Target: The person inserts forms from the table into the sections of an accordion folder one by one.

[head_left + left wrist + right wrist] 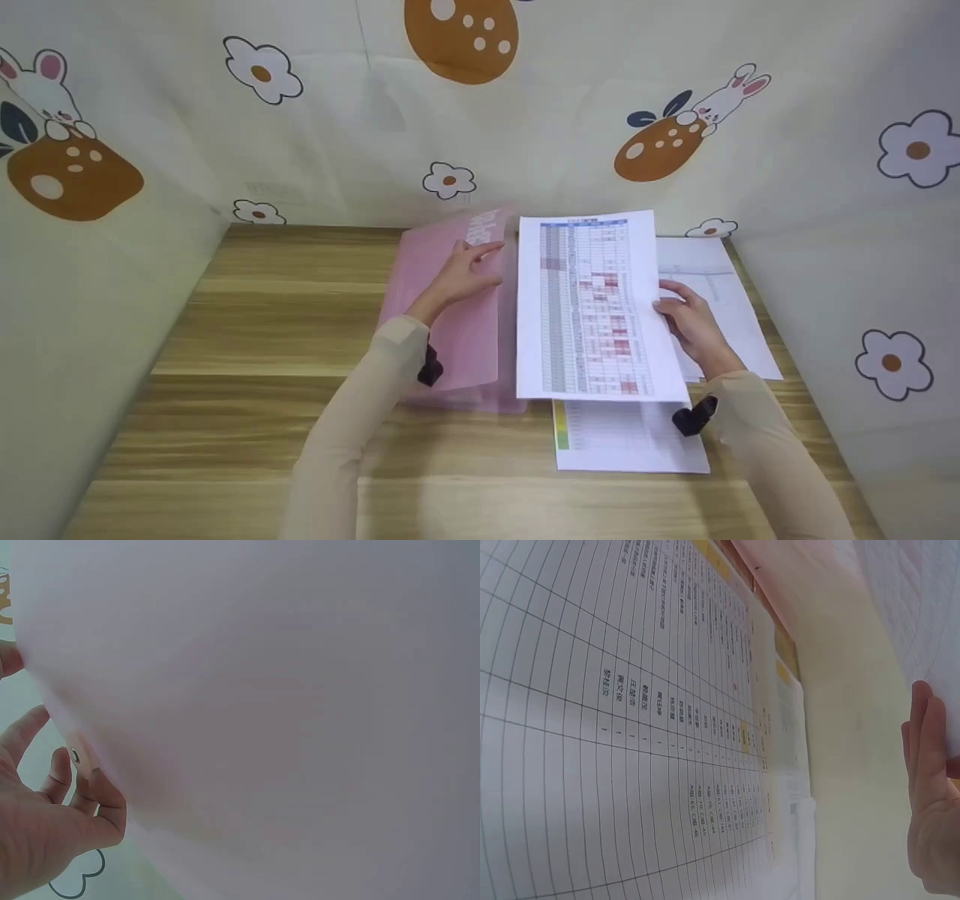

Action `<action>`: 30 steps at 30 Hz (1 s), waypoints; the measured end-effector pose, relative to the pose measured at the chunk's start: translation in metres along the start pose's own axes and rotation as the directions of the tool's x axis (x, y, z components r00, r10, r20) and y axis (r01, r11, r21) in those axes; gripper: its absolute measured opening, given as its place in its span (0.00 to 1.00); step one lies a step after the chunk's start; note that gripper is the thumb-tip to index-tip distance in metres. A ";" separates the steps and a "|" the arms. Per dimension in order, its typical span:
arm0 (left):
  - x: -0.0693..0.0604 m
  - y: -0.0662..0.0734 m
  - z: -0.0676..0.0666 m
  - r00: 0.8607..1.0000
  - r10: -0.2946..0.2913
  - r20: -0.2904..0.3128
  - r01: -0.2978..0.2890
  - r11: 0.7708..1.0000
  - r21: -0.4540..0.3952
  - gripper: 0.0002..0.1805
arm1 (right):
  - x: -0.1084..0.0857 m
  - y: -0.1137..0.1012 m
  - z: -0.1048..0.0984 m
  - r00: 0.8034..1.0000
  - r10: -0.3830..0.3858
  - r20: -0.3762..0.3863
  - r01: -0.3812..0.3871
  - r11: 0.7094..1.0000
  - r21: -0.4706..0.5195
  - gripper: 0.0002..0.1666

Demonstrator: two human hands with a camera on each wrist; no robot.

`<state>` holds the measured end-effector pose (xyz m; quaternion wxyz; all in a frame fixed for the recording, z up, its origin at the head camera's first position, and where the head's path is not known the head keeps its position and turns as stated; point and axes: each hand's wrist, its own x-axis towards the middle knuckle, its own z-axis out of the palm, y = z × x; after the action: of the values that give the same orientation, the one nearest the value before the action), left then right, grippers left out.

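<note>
A pink translucent document folder [442, 315] with white lettering lies left of centre in the head view, its upper flap lifted. My left hand [466, 276] holds that flap at its right edge. The left wrist view shows the fingers of my left hand [45, 817] at the flap's edge, around a small snap button [75, 755]. A printed table sheet [592, 315] with red-marked cells is raised just right of the folder. My right hand [694, 322] pinches this sheet by its right edge; some fingers are hidden behind it.
Beneath the raised sheet lies another printed sheet [630, 446] with a yellow and green strip. More white paper [720, 315] rests at the right. The wooden table [262, 420] meets patterned cloth walls [337, 127] at the back and sides.
</note>
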<state>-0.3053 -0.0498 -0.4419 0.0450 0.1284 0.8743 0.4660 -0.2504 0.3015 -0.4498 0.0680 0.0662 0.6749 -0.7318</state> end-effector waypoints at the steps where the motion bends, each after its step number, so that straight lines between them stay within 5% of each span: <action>1: 0.000 0.000 0.000 1.000 -0.005 0.000 0.005 1.000 -0.003 0.32 | 0.001 0.000 0.001 1.000 0.004 0.002 -0.004 1.000 0.002 0.26; 14: 0.000 0.000 0.001 1.000 -0.030 -0.005 0.029 0.999 -0.016 0.32 | 0.015 -0.003 0.017 1.000 0.026 0.000 -0.026 0.997 -0.078 0.26; 30: -0.001 0.002 0.001 0.999 -0.046 -0.011 0.045 0.998 -0.035 0.32 | 0.023 -0.004 0.039 0.999 0.012 -0.050 -0.014 0.999 -0.041 0.26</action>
<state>-0.3038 -0.0481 -0.4410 0.0528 0.1049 0.8689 0.4809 -0.2737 0.2631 -0.4476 0.0573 0.0874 0.6909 -0.7153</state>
